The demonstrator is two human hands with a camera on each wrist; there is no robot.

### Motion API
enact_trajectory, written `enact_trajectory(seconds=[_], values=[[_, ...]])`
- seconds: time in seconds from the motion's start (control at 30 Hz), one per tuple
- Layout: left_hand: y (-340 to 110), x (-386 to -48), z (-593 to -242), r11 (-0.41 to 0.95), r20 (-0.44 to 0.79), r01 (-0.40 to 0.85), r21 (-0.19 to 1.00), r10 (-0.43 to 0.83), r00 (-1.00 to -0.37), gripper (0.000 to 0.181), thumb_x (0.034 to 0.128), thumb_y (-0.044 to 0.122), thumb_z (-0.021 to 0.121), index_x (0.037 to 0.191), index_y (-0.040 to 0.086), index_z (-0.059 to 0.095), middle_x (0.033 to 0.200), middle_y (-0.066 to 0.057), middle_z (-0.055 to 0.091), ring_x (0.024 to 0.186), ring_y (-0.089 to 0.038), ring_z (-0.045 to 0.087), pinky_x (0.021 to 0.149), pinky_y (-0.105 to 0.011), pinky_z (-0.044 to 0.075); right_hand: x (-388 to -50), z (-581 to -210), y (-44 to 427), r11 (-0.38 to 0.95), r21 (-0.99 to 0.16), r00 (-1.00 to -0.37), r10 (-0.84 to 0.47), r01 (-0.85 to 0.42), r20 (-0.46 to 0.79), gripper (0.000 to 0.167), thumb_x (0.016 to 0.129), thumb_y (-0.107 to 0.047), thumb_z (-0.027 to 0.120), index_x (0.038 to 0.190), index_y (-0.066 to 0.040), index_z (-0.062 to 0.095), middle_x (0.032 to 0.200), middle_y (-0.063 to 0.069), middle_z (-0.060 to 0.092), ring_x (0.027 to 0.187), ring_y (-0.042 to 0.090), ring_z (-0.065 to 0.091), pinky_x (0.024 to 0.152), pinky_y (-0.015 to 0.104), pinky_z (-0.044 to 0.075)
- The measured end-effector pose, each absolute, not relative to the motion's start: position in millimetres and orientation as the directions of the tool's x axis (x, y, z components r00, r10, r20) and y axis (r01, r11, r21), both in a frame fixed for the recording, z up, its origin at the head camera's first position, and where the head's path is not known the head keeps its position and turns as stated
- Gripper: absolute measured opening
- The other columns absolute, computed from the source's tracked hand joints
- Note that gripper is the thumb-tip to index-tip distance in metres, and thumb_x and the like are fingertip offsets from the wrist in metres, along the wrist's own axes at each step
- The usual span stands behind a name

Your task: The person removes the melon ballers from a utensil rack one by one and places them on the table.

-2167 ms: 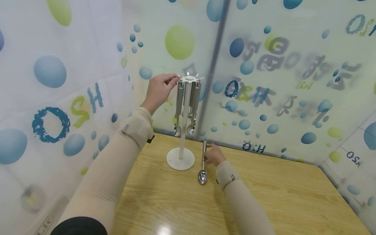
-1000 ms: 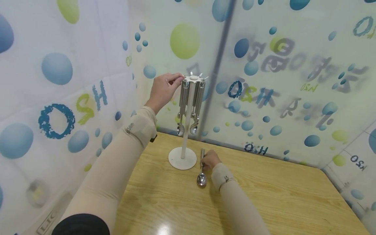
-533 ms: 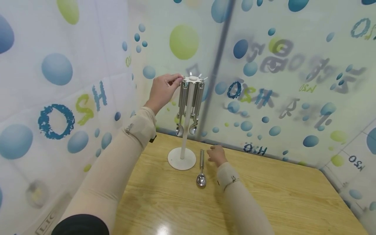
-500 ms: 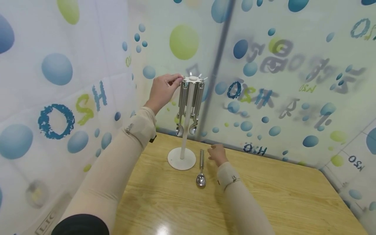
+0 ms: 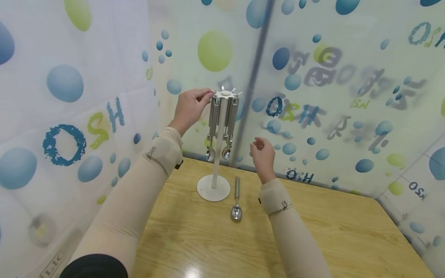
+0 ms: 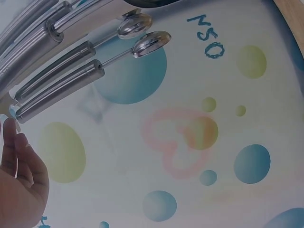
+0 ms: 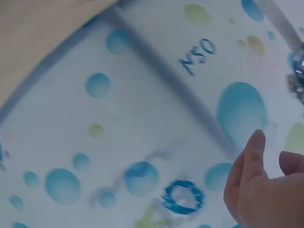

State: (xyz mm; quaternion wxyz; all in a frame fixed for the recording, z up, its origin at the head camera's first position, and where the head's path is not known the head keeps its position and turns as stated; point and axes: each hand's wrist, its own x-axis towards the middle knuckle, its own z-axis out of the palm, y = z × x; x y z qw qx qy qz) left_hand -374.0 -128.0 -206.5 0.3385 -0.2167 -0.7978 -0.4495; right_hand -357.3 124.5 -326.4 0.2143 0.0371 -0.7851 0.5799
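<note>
A white stand has a round base (image 5: 213, 188) on the wooden table and a notched top disc (image 5: 225, 94), from which several metal-handled utensils (image 5: 214, 116) hang. My left hand (image 5: 189, 109) pinches the left edge of that disc with thumb and fingertips. In the left wrist view, my left hand (image 6: 21, 180) is at the upper ends of the hanging handles (image 6: 61, 90). A metal scoop (image 5: 236, 213) lies on the table right of the base, its handle pointing to the wall. My right hand (image 5: 263, 156) is raised in the air right of the stand, fingers bent loosely, holding nothing.
A light wall covering (image 5: 313, 127) with blue and green dots stands behind the table and at both sides. The wooden tabletop (image 5: 333, 224) extends to the right and toward me. Black round thing (image 5: 94, 266) at the lower left edge.
My right hand let go of the scoop, which lies slightly nearer to me than at first, and has risen above the table. My left hand stays at the top disc.
</note>
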Motion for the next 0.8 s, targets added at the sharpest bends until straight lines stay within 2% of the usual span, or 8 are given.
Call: enact_trajectory(seconds=[0.33,0.57,0.8], values=[[-129.6,-374.6,-206.1,0.502,0.733,0.648,0.572,0.041,-0.679,0.025,0.1037,0.024,0.062,0.117,0.010,0.077,0.101,-0.008,0.075,0.084,-0.016,0.062,0.072,-0.027,0.045,-330.5,-280.7,84.3,0.418,-0.737,-0.757,0.158,-0.531,0.634,0.031,0.100,-0.009,0.065,0.129,0.001,0.064,0.115,0.016,0.068,0.107,0.028,0.065,0.090,0.042,0.054],[-128.6,-372.9,-204.7,0.511,0.719,0.635,0.580,0.045,-0.693,0.026,0.1041,0.027,0.061,0.117,0.012,0.077,0.102,-0.006,0.075,0.086,-0.015,0.063,0.073,-0.027,0.046,-312.1,-260.7,61.7,0.316,-0.753,-0.787,0.028,-0.577,0.616,0.035,0.099,-0.008,0.067,0.132,0.001,0.062,0.118,0.014,0.067,0.110,0.025,0.064,0.092,0.041,0.054],[-128.0,-372.5,-205.2,0.521,0.733,0.645,0.559,0.053,-0.678,0.026,0.1044,0.026,0.060,0.117,0.010,0.077,0.101,-0.007,0.075,0.085,-0.017,0.063,0.071,-0.027,0.045,-313.3,-256.0,44.2,0.324,-0.737,-0.790,-0.059,-0.594,0.611,0.036,0.098,-0.007,0.068,0.132,0.003,0.062,0.119,0.017,0.067,0.109,0.026,0.066,0.094,0.037,0.054]])
